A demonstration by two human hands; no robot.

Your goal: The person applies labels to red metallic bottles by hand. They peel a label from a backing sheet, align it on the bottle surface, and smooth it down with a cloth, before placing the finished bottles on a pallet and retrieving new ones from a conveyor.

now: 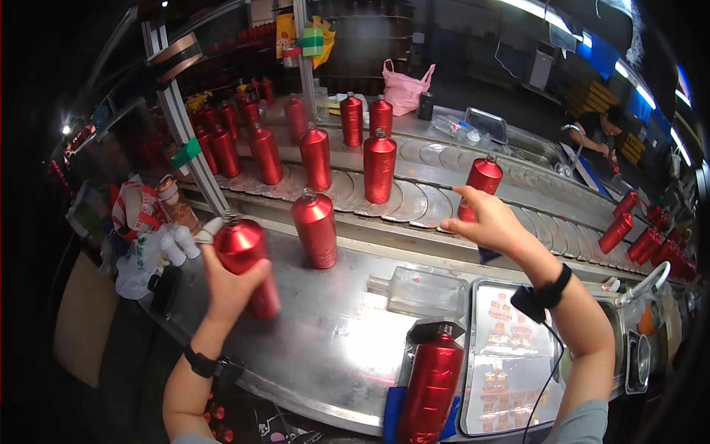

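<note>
My left hand (229,285) is wrapped round a red metallic bottle (240,248) with a bare threaded neck, tilted above the left part of the steel table. My right hand (492,222) reaches over the conveyor with thumb and fingers spread. Directly behind it stands another red bottle (485,175), partly covered by the fingers; whether they touch it I cannot tell. Between my hands, a red bottle (316,229) stands upright on the table beside the conveyor. Closest to me, a red bottle (433,385) leans on a dark stand with blue cloth.
Several red bottles (379,166) stand along the conveyor of overlapping metal plates (414,203). A clear rectangular bottle (429,290) lies beside a tray (473,348) of printed sheets. An upright metal post (181,126) rises at left. Beyond the conveyor are a pink bag (407,89) and another person (603,129).
</note>
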